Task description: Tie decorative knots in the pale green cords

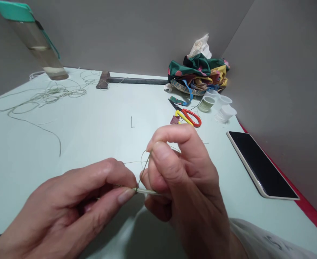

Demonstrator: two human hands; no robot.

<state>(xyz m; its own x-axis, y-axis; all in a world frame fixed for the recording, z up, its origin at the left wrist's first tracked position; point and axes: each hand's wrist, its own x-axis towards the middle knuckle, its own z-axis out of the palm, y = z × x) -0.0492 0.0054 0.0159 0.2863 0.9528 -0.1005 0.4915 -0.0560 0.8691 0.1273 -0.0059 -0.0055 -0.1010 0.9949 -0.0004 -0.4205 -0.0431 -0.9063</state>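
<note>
My left hand [88,205] pinches a thin pale green bundle of cords [147,191] between thumb and forefinger. The bundle runs right, under the curled fingers of my right hand [180,172]. Thumb and forefinger of that hand are closed on a thin green thread [145,167]. Taut, the thread slants down from the pinch to the bundle, beside my left fingertips. A loose loop of it curves near my right fingertips. The far end of the bundle is hidden behind my right hand.
Tangled thread [58,94] lies at left by a bottle [39,46]. A hammer [136,80] lies at the back. Scissors [189,117], thread spools [207,103], patterned cloth [201,70] and a phone [261,163] are at right. A small pin [131,122] is mid-table.
</note>
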